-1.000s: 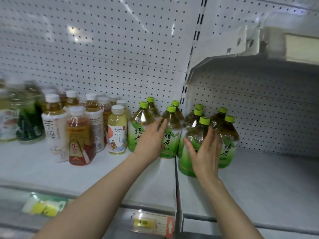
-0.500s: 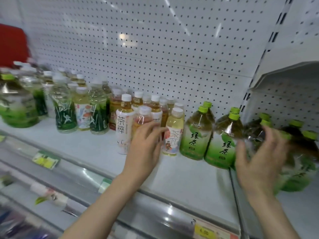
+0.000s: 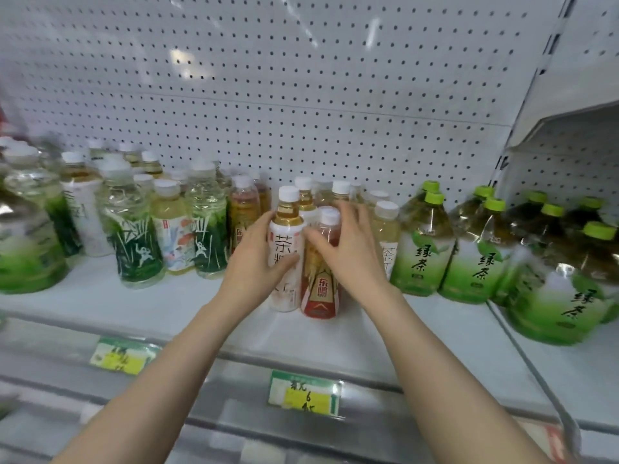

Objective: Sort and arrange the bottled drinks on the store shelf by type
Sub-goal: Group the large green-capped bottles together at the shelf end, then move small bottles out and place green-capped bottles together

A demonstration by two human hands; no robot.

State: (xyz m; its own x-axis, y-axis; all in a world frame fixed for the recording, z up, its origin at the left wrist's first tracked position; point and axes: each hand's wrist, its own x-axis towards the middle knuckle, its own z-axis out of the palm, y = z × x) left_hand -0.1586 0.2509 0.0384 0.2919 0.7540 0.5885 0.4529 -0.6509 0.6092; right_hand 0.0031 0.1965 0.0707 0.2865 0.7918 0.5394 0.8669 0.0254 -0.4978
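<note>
Two bottles are held: left hand (image 3: 253, 264) fingers clamp the white-labelled bottle (image 3: 285, 214), right hand (image 3: 353, 254) fingers the red-labelled bottle (image 3: 320, 294).

Both bare forearms reach forward, left hand (image 3: 256, 267) and right hand (image 3: 350, 254) side by side, fingers curled, gripping.

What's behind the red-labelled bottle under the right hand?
White caps of more small bottles show behind the red-labelled bottle; the right hand covers their bodies and labels.
</note>
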